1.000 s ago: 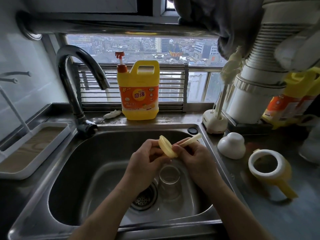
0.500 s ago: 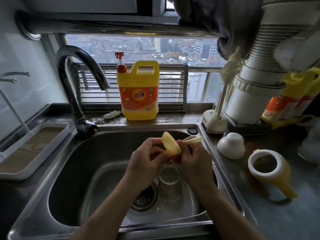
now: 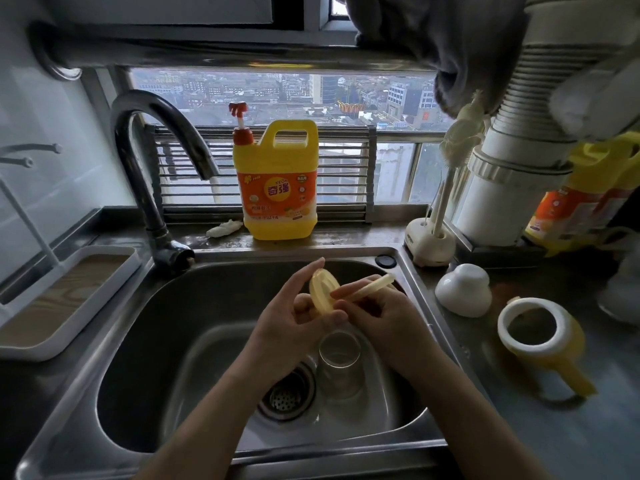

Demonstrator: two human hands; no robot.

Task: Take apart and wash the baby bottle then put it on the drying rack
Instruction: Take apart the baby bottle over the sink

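I log this as a home kitchen, high up in a building: steel sink (image 3: 145, 341) with curved tap (image 3: 119, 133) near centre, yellow dish-soap jug (image 3: 277, 188) on the far ledge, window (image 3: 277, 95) overlooking city rooftops, steel counter (image 3: 519, 427) right.

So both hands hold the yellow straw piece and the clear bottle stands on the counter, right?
No. Head view: the clear bottle stands in the sink, beside the drain. The left hand and right hand do hold the yellow straw piece.
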